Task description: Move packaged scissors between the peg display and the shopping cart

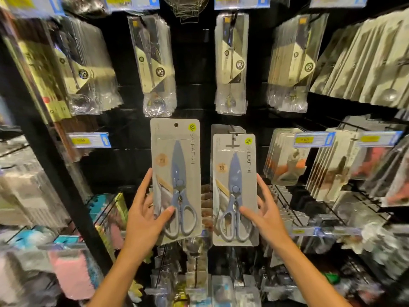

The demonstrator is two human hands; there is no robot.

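While both arms reach up toward the black peg display (194, 63), each hand holds one grey card pack of blue-handled kitchen scissors printed "SALEAF" down its right side beside a yellow-green round logo. The left pack (176, 180) is off the pegs, its round hang hole showing bare at the top; the left hand (146, 214) grips its lower left edge, thumb curled over the front near the handles, fingers behind the card. The right pack (235, 189) sits at the front of a stack on a metal peg (232, 131), and the right hand (264, 214) pinches its lower right edge the same way. An orange sticker marks each card, its writing unreadable. Above hang clear bags of long-handled utensils (152, 63); blue-and-yellow price tags (89, 140) are blurred.
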